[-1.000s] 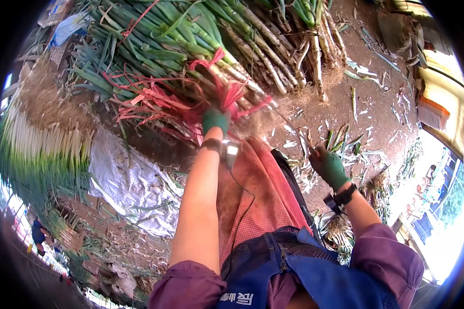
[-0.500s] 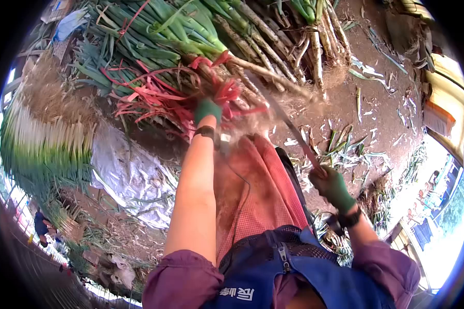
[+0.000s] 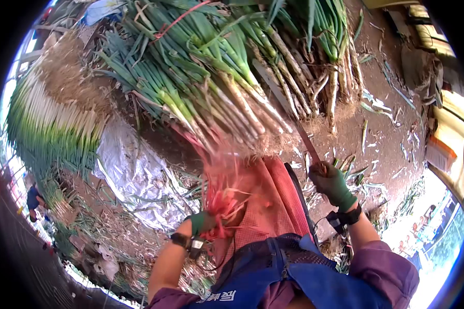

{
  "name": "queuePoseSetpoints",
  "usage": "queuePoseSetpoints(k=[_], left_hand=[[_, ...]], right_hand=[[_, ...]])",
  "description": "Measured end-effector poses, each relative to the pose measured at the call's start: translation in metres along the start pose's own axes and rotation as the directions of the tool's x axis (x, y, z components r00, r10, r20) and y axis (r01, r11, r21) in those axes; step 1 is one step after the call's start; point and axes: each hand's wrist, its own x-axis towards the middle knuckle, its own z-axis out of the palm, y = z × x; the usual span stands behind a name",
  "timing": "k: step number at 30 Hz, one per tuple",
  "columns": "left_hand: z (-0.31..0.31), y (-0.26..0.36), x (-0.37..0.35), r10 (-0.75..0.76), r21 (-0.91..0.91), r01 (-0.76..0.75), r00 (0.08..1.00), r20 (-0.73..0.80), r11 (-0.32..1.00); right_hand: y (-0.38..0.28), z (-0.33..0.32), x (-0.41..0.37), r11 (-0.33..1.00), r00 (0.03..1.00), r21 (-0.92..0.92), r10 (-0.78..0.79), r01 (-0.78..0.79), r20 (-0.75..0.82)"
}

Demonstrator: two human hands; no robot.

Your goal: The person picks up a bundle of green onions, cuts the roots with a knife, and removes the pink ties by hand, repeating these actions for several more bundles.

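Note:
My left hand, in a green glove, is closed around a bunch of red plastic strips close to my body. The strips are blurred and trail up toward the stalks. My right hand, also green-gloved, grips a long knife. Its blade points up and left, across the root end of the pile. In front of me lies a loose heap of leeks, green tops away from me and pale stalks with roots toward me.
Neatly stacked cleaned leeks stand at left, beside a crumpled white plastic sheet. Trimmed scraps litter the brown ground at right. Wooden or cardboard items line the far right. A person appears at far left.
My left hand has drawn back toward my body, pulling the red strips off the leeks. My right hand stays nearly in place with the knife.

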Motion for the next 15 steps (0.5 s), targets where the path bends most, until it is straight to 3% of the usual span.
queuePoseSetpoints(k=[1, 2, 3, 4, 5, 6, 8, 9, 10, 11, 12, 13, 14, 15], left_hand=[[-0.002, -0.006, -0.016, 0.053, -0.078, -0.057, 0.997, -0.051, 0.995], [-0.015, -0.053, -0.008, 0.284, 0.17, -0.25, 0.932, -0.224, 0.953], [-0.028, -0.099, -0.001, 0.491, 0.46, -0.301, 0.785, -0.378, 0.835], [-0.055, -0.112, 0.007, 0.619, 0.649, -0.231, 0.633, -0.466, 0.725], [-0.082, -0.124, 0.015, 0.717, 0.779, -0.072, 0.451, -0.532, 0.623], [-0.12, -0.118, 0.031, 0.685, 0.7, -0.066, 0.287, -0.669, 0.711], [-0.193, -0.004, -0.015, 0.318, 0.477, 0.261, 0.477, -0.82, 0.839], [-0.23, 0.054, -0.038, 0.111, 0.392, 0.444, 0.537, -0.836, 0.806], [-0.279, 0.03, 0.019, 0.096, 0.087, -0.041, 0.414, -0.905, 0.995], [-0.327, 0.007, 0.073, 0.079, -0.105, -0.582, 0.282, -0.956, 0.807], [-0.333, 0.108, 0.009, 0.07, -0.139, -0.771, 0.231, -0.97, 0.622], [-0.359, 0.135, 0.002, 0.12, -0.107, -0.796, 0.22, -0.968, 0.596], [-0.381, 0.157, 0.008, 0.141, 0.078, -0.679, 0.038, -0.989, 0.73], [-0.394, 0.183, -0.001, 0.17, 0.141, -0.537, 0.004, -0.986, 0.831]], right_hand=[[-0.008, 0.002, 0.009, 0.999, 0.999, 0.004, -0.032, 0.032, 0.022], [-0.016, 0.004, 0.02, 0.998, 0.997, 0.009, -0.066, 0.065, 0.042], [-0.02, 0.007, 0.032, 0.996, 0.995, -0.023, -0.089, 0.09, 0.051], [-0.026, 0.01, 0.045, 0.992, 0.992, -0.052, -0.111, 0.114, 0.061], [-0.066, 0.019, 0.045, 1.0, 0.996, 0.017, 0.02, -0.021, 0.085], [-0.075, 0.027, 0.057, 0.996, 0.991, 0.064, -0.069, 0.062, 0.117], [-0.09, 0.037, 0.079, 0.962, 0.957, 0.163, -0.244, 0.218, 0.156], [-0.111, 0.037, 0.084, 0.992, 0.972, 0.093, -0.103, 0.085, 0.213], [-0.122, 0.039, 0.093, 0.99, 0.96, 0.057, -0.136, 0.126, 0.244], [-0.138, 0.042, 0.096, 0.996, 0.966, 0.024, -0.085, 0.082, 0.243], [-0.153, 0.045, 0.098, 0.999, 0.97, -0.01, -0.034, 0.037, 0.241], [-0.162, 0.047, 0.104, 0.999, 0.969, -0.036, -0.025, 0.035, 0.244], [-0.17, 0.049, 0.11, 0.997, 0.969, -0.064, -0.015, 0.031, 0.246], [-0.178, 0.05, 0.117, 0.995, 0.969, -0.092, -0.003, 0.027, 0.247]])
